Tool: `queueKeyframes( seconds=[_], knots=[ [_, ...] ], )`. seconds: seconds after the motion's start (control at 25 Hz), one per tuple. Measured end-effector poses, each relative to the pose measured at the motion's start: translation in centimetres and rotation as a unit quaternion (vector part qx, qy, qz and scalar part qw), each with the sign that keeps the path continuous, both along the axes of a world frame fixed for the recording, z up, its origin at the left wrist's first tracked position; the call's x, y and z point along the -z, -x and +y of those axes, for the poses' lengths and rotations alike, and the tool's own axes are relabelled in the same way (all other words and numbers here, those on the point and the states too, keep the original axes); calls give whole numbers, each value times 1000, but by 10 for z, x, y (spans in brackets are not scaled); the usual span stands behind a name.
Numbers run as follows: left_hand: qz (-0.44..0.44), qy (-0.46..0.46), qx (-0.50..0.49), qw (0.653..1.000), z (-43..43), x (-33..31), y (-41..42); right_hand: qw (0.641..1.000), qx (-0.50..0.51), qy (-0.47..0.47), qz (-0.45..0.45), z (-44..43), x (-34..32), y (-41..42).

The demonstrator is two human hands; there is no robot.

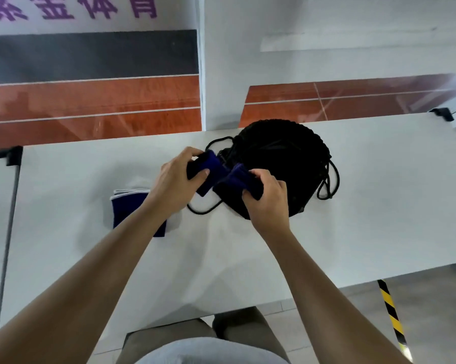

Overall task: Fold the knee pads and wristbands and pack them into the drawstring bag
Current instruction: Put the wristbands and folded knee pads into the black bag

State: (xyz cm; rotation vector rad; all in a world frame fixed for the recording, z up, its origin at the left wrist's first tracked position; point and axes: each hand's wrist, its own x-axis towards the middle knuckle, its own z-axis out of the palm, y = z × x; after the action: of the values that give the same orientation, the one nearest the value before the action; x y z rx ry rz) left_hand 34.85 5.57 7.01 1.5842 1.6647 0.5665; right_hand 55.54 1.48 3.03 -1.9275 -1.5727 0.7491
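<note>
On the white table (379, 206), near the far edge, sits the black drawstring bag (282, 158). It's bunched up in a round heap. Its black cords (329, 179) loop out on the right side, & one more loop lies on the table in front, btwn the two wrists.

Both hands are just in front of the bag, close together. The L hand (178, 177) has fingers & thumb curled round a dark blue wristband (213, 164), w/ the thumb pressed on top. The R hand (267, 199) grips a 2nd wristband (236, 176), also dark blue, fingers curled over its near end. The two bands meet in the middle; touching or just apart, can't tell. Both show against the bag's near side, not inside it.

Left of the hands, a folded dark blue knee pad stack (128, 211) w/ white trim lies flat on the table, partly hid under the L forearm. How many pads are in it, can't tell.

A black clamp (10, 153) sits at the table's far left corner. A yellow & black striped strip (391, 311) shows low on the right, below the table edge.
</note>
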Motion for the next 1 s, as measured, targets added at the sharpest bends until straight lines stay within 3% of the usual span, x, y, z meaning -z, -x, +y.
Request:
queueKeyframes(
  seconds=[0.28,0.72,1.0],
  knots=[
    [-21,-38,47,998,36,4,-105,998,10,40,-38,27,23,-68],
    [175,-24,163,971,85,80,-147,976,-168,58,-123,47,63,-92],
    [345,-42,193,918,84,105,-144,957,-193,106,-189,51,69,-100]
  ],
)
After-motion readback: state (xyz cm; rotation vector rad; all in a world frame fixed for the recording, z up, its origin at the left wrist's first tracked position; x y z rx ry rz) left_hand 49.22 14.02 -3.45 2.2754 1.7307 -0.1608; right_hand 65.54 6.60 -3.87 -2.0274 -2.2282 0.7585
